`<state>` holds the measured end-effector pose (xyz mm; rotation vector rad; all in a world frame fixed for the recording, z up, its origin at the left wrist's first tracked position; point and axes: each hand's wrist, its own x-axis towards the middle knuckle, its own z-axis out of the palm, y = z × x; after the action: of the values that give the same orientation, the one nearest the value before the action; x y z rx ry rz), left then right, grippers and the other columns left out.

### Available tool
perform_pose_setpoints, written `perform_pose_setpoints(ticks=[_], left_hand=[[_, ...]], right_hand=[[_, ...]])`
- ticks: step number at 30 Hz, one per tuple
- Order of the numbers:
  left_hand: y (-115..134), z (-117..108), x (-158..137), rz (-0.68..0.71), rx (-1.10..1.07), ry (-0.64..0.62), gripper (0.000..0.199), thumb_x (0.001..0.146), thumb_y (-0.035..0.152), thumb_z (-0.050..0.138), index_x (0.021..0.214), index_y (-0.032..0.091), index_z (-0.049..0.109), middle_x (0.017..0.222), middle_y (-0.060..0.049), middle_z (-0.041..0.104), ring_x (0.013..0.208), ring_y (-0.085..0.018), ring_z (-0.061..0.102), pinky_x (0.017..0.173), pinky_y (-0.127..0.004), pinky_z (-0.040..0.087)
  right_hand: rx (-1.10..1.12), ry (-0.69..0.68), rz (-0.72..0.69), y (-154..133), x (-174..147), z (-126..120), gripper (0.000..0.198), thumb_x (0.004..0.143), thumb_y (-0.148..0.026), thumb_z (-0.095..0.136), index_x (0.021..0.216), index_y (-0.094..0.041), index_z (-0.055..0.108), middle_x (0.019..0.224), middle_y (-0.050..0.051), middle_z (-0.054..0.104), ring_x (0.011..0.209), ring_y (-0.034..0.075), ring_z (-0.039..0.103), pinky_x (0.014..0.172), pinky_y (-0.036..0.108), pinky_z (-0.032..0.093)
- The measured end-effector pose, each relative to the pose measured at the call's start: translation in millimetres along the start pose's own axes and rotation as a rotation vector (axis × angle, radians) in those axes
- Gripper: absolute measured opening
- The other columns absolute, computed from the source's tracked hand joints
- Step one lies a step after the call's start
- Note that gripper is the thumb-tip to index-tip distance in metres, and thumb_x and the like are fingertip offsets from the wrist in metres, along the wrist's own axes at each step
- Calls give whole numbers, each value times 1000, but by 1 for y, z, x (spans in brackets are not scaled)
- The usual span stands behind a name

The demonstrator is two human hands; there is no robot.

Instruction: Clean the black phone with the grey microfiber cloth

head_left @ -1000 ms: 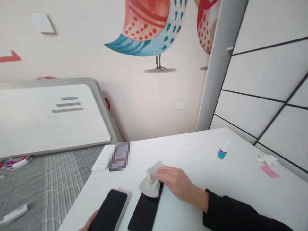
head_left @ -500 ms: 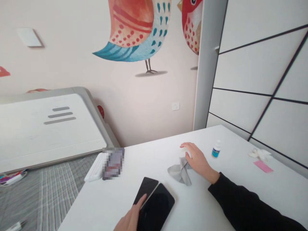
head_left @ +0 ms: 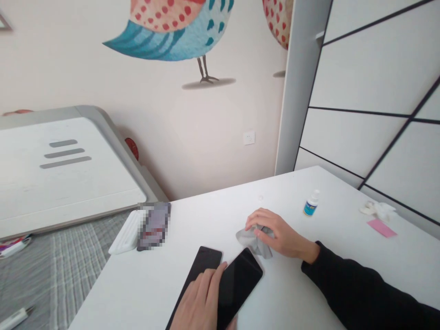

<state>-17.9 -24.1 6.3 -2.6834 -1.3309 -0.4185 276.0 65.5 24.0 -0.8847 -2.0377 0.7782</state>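
Note:
My left hand is closed on a black smartphone, its fingers along the left edge and a bit of skin showing at the lower right edge. Under and beside those fingers, a second dark flat slab, like a phone or its case, lies on the table. Beyond the phone's top end is a crumpled grey cloth. Curled fingers of my right hand grip the cloth from above. A small clear piece sits on the table behind that hand.
On the white table stand a small white bottle with a blue label, a pink slip and crumpled white wipes. A white case and a blurred purple packet lie at the left edge, near a bed.
My right hand has come down and left onto the cloth, bunching it. The smartphone has shifted right and apart from the dark slab, with my left hand now around it. The view tilted down.

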Motion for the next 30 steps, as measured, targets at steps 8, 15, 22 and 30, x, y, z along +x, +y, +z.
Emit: perform_pose_setpoints(ticks=[8, 15, 22, 30], left_hand=[[-34, -48, 39, 153, -41, -144, 95, 68, 9, 59, 157, 24, 29, 134, -10, 59, 116, -30, 57, 104, -49, 47], [-52, -39, 37, 216, -108, -171, 83, 87, 35, 70, 158, 25, 28, 127, -9, 59, 110, -28, 57, 98, -46, 46], [-54, -39, 34, 228, -165, -239, 86, 79, 28, 78, 154, 24, 35, 124, -6, 62, 108, -26, 60, 97, -44, 44], [-56, -37, 33, 285, -133, -155, 83, 76, 32, 79, 149, 20, 42, 122, -5, 66, 105, -26, 63, 96, -44, 43]], right_hand=[[415, -113, 213, -15, -6, 26, 34, 104, -40, 55, 124, -22, 74, 122, 9, 74, 112, 23, 69, 97, 38, 55], [732, -281, 374, -12, -13, 33, 51, 95, -55, 66, 135, -23, 69, 106, 7, 78, 86, 18, 74, 81, 33, 61], [786, -308, 471, -11, -21, 43, 43, 93, -50, 70, 125, -20, 74, 109, 9, 78, 94, 19, 73, 85, 32, 58], [727, -206, 562, -21, -23, 54, 28, 88, -35, 74, 110, -19, 78, 103, 8, 79, 92, 22, 73, 81, 32, 56]])
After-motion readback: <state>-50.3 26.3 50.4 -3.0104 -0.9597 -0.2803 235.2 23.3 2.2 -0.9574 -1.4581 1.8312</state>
